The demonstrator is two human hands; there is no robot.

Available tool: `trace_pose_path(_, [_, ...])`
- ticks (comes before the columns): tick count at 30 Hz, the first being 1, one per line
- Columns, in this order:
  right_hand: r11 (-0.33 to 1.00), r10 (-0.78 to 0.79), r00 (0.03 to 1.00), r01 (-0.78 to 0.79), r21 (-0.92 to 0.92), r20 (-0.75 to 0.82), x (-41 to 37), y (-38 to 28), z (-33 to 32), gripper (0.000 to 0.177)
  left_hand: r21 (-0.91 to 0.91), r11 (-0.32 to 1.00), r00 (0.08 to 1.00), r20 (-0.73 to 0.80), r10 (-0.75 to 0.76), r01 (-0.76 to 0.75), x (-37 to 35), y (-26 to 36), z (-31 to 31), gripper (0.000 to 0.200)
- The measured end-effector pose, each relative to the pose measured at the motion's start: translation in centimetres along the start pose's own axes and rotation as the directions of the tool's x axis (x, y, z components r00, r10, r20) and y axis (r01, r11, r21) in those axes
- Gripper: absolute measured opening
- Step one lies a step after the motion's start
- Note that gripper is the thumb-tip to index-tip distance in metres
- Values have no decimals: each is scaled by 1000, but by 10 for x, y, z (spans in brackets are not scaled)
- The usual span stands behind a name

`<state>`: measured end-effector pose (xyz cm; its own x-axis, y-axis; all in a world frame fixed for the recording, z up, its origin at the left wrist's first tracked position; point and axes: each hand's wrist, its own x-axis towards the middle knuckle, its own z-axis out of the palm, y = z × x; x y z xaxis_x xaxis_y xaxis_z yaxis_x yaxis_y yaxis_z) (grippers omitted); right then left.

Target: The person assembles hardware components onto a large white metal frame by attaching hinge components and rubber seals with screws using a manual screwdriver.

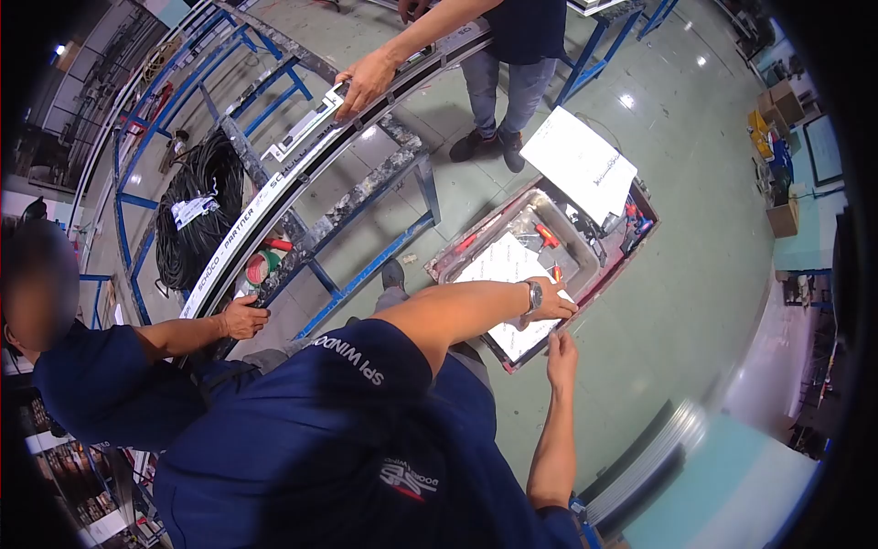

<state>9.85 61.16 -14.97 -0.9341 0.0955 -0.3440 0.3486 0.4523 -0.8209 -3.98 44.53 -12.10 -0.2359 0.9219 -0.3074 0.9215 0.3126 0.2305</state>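
The paper (497, 264) lies in the tool box (611, 277), its long axis running from upper left to lower right in view. The left grip (551, 299), released and nearer, rests on its right part; the right grip (562, 351), fingers bunched, is beside its lower-right edge, any hold on it indeterminable.

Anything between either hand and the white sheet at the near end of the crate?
Nothing visible. The left hand lies on the white sheet; the red-handled tool is beside it, not between. The right hand is at the sheet's edge, way unobstructed, though contact is unclear.
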Motion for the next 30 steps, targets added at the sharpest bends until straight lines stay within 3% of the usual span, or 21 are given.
trace_pose_path(6, [979, -12, 996, -6, 205, 86, 7, 20, 0, 25, 4, 1000, 999, 38, 1, -1, 2, -6, 0, 115])
trace_pose_path(11, [986, 43, 998, -51, 160, 55, -6, 6, 7, 27, -15, 1000, 999, 36, 7, -6, -7, 1, -7, 108])
trace_pose_path(16, [983, 28, 998, -38, 181, 54, -15, 7, 8, 25, -23, 994, 991, 80, 109, -107, -4, 1, -8, 69])
trace_pose_path(20, [986, 19, 1000, -20, 165, 7, -20, 12, 15, 24, 157, 961, 965, -94, 246, -230, 23, 4, 32, 47])
trace_pose_path(27, [987, 41, 999, -35, 159, -35, -16, 10, 20, 21, 132, 941, 949, -4, 315, -312, 30, -3, 22, 46])
trace_pose_path(28, [988, 45, 998, -38, 153, -39, -17, 14, 20, 21, 127, 940, 948, 18, 319, -318, 23, 0, 5, 34])
trace_pose_path(30, [989, 39, 998, -32, 141, -49, -12, 13, 21, 21, 111, 940, 947, 25, 321, -322, 32, 0, 6, 36])
